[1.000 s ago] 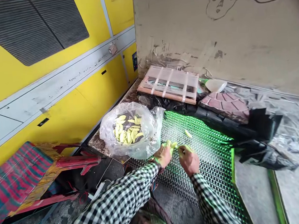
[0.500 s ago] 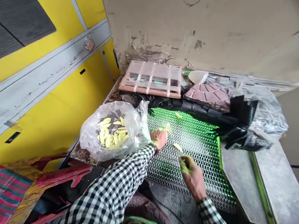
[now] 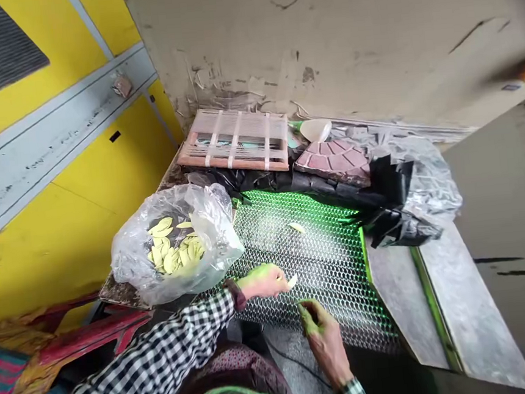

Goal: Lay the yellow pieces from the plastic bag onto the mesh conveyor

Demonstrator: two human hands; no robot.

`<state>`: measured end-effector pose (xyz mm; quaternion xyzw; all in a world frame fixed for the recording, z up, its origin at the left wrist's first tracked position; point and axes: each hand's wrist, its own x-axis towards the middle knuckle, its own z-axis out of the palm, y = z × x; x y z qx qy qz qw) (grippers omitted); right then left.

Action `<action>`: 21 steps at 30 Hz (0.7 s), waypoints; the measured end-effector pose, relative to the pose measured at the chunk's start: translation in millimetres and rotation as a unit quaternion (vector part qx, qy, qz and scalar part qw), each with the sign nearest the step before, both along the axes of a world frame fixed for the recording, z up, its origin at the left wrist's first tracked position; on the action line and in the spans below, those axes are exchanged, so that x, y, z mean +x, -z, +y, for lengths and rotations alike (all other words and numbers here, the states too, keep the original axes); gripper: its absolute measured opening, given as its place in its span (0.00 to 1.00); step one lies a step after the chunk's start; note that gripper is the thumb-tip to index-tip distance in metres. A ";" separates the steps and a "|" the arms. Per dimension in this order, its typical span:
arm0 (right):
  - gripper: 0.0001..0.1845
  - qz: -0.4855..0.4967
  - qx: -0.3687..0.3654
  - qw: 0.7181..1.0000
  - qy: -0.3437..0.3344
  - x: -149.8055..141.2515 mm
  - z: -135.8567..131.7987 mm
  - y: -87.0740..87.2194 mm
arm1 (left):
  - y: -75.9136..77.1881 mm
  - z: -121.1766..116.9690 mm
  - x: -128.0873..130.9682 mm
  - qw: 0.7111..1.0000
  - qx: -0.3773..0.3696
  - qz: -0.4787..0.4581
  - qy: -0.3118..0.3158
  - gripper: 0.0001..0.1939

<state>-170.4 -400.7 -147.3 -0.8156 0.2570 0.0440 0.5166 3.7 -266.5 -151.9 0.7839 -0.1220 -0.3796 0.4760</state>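
The left hand (image 3: 261, 281) has its fingers pressed together and pinches a pale yellow piece (image 3: 292, 281) at the tips, just above the wire mesh (image 3: 328, 265). The right hand (image 3: 323, 336) is curled and stained green, near the mesh; I cannot tell if it holds something. More yellow leaf-shaped pieces (image 3: 171, 254) lie inside a clear plastic bag (image 3: 212, 226) beside the mesh

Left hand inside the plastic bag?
No, the left hand is over the wire mesh, outside the plastic bag.

Strapped wooden frame (image 3: 234, 162) — pink patterned tile (image 3: 333, 159)
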 end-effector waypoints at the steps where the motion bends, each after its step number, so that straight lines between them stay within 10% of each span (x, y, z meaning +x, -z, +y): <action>1: 0.24 -0.003 -0.005 1.000 -0.006 2.5 -1.4 0.2 | 2.7 3.3 -10.2 1.000 0.009 0.006 -0.021 0.21; 8: 0.23 -0.018 0.004 1.000 -0.015 3.9 -2.3 -9.4 | -4.9 21.8 -29.9 0.974 -0.085 0.093 -0.188 0.15; 16: 0.23 -0.050 0.078 0.994 -0.060 22.5 35.5 -20.9 | -13.9 20.3 -71.1 0.753 -0.401 0.321 -0.411 0.19; 21: 0.26 -0.063 0.126 0.990 -0.025 44.9 39.6 -17.8 | -20.0 12.8 -80.9 0.730 -0.449 0.312 -0.411 0.19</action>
